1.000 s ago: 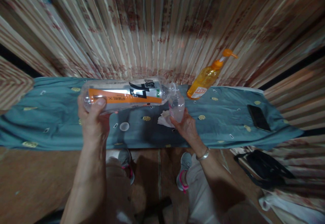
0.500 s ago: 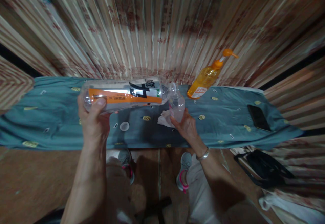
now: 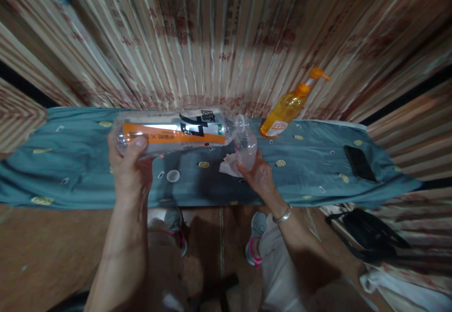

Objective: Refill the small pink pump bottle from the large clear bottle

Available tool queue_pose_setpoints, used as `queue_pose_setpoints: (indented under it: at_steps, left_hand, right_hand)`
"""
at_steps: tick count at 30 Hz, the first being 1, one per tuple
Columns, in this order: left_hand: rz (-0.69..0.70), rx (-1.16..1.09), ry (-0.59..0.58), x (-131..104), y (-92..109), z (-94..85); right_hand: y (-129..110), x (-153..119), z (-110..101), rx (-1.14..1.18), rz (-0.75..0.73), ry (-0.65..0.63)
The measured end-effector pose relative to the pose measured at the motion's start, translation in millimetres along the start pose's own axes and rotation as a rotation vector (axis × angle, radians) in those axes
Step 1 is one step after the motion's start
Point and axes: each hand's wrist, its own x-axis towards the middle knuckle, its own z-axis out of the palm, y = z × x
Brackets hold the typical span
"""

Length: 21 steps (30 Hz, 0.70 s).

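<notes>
Zero visible shift from half a second ago, so probably holding steady for a pour: gripping the base of a large clear plastic bottle with an orange-and-silver label [image 3: 173,133], near level, in the left hand [image 3: 132,168], and clasping a small translucent plastic bottle [image 3: 247,149] in the right hand [image 3: 260,173], well right of the left. Impossible to tell whether touching at the mouths or whether passing liquid; half hidden just left of the right hand, a crumpled white tissue-like scrap [image 3: 229,166].
</notes>
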Motion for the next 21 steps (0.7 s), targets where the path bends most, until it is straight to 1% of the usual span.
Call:
queue_pose_setpoints:
  at_steps: [3, 11, 13, 18, 21]
  left_hand:
    - [-0.004, 0.01, 0.008, -0.1, 0.1, 0.1]
    - [0.024, 0.066, -0.034, 0.5, -1.0, -1.8]
    - [0.024, 0.065, -0.034, 0.4, -0.7, -1.5]
    - [0.006, 0.022, -0.003, -0.2, 0.2, -0.5]
    - [-0.002, 0.019, -0.007, -0.3, 0.6, -0.5]
  right_hand:
    - [1.1, -0.2, 1.1, 0.008, -0.002, 0.002]
    - [2.2, -0.7, -0.6, 0.035, -0.023, 0.003]
    - [1.7, -0.5, -1.0, 0.035, -0.025, -0.002]
    - [-0.5, 0.3, -0.3, -0.007, 0.022, -0.009]
    - [-0.9, 0.2, -0.2, -0.008, 0.015, -0.001]
